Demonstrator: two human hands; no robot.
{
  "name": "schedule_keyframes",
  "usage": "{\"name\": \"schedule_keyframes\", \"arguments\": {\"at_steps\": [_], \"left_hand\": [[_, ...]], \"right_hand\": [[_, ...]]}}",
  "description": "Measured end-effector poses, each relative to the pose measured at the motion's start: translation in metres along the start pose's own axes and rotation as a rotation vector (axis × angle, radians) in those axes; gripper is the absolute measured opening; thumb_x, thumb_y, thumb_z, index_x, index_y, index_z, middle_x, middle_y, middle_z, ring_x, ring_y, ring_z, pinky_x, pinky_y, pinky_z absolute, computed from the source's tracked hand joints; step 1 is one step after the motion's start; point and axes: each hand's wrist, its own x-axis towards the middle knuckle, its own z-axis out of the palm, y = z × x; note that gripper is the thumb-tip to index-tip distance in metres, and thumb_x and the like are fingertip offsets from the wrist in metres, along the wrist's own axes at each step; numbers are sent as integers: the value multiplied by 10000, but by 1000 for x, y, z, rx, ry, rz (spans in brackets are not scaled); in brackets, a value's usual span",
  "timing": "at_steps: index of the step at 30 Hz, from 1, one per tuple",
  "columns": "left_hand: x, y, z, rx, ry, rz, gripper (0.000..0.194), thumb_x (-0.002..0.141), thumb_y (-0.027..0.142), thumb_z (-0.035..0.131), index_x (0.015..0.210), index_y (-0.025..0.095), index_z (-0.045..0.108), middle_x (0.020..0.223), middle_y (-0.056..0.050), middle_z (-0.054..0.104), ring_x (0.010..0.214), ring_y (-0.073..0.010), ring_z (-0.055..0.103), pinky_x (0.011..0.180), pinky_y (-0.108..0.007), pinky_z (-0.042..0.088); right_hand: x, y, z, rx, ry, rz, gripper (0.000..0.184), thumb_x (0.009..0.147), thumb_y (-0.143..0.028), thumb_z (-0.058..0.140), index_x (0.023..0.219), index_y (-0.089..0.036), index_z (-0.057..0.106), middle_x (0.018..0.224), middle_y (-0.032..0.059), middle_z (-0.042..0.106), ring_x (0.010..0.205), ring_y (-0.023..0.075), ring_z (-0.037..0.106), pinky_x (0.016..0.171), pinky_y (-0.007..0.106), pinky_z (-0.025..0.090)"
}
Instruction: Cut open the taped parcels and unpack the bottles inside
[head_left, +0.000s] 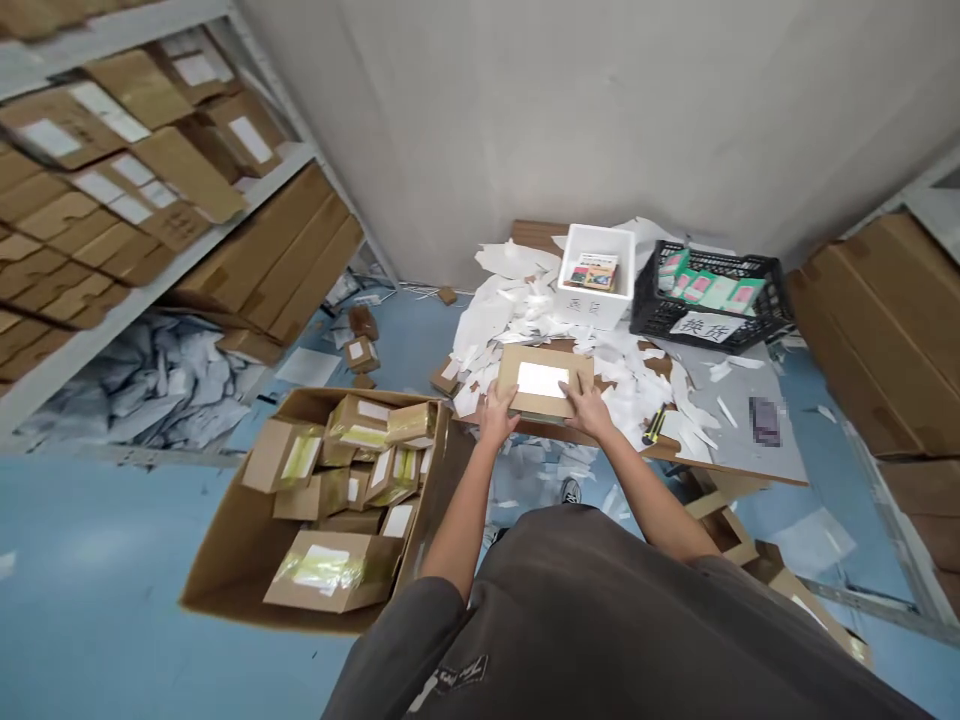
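Note:
A brown cardboard box (512, 367) with a white label (543, 380) on its top is held between my two hands at the front edge of the table (739, 462). My left hand (496, 412) grips its left front corner. Around the right front corner my right hand (587, 405) is closed, with fingers reaching onto the label. Torn white paper (491, 315) lies around and behind the box. To the right of it, a yellow and black utility knife (655, 424) rests on the scraps.
A white bin (594, 312) and a black crate (652, 318) with green and pink packets stand at the table's back. Left of me, a large open carton (217, 560) holds several taped boxes. Shelves (262, 200) with cartons rise at far left; more cartons (870, 330) stack right.

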Motion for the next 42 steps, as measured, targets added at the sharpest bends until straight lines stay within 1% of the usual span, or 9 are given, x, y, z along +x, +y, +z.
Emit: {"name": "schedule_keyframes", "arguments": {"at_steps": [5,10,16,22,25,30,33,37,42], "left_hand": [[63,68,80,-47,-249,75,929,784,308,931,1617,306,520,1752,-194,275,1437,-385,603,1143,-491,542],[77,86,121,55,-343,-37,997,756,222,907,1646,337,470,1776,-219,215,1448,-417,583,1131,-531,542],[89,89,101,28,-311,6,878,808,161,834,1623,291,535,1741,-171,317,1475,-374,567,1179,-485,530],[178,126,69,-31,-219,283,943,871,219,800,1712,303,381,1787,-89,319,1632,-297,370,1324,-460,370],[211,147,71,19,-216,351,865,891,225,798,1679,280,445,1812,-102,281,1699,-363,178,1370,-570,221],[175,134,101,-68,-198,223,895,881,432,843,1664,223,462,1820,-168,237,1690,-449,151,1355,-625,229],[124,111,125,-120,-365,221,1079,744,586,932,1647,208,479,1829,-210,160,1675,-528,107,1319,-697,248],[87,97,145,-255,-436,260,1279,660,533,995,1707,185,349,1835,-242,-56,1690,-489,73,1312,-639,310],[105,91,135,-414,-433,382,976,772,382,928,1621,162,499,1844,-212,-4,1703,-402,132,1314,-541,365]], "right_hand": [[-5,103,28,102,-73,185,1094,759,-337,933,1705,-381,385,1833,180,103,1493,444,464,1157,594,443],[-6,130,58,128,-121,200,1120,794,-322,907,1740,-368,309,1850,175,-2,1512,428,441,1172,551,434],[-5,144,59,235,-72,193,1026,830,-389,895,1718,-338,385,1851,156,51,1495,430,459,1172,549,447],[23,168,53,605,95,347,776,911,-578,750,1589,-253,557,1705,154,438,1492,350,524,1199,472,469],[32,170,59,835,88,566,704,954,-669,638,1513,-242,605,1467,136,674,1306,323,671,1074,452,572],[29,166,69,1005,-63,819,728,1009,-750,452,1520,-243,562,1245,123,762,932,262,764,745,371,652],[24,165,70,927,-25,772,735,1024,-702,428,1583,-233,507,1350,151,725,1067,289,755,871,418,646],[11,163,69,684,95,496,908,923,-539,638,1722,-236,331,1648,175,501,1429,365,572,1127,510,530],[-12,147,62,530,-70,197,1081,858,-317,731,1781,-316,169,1558,144,554,1257,339,653,1064,490,552]]}}
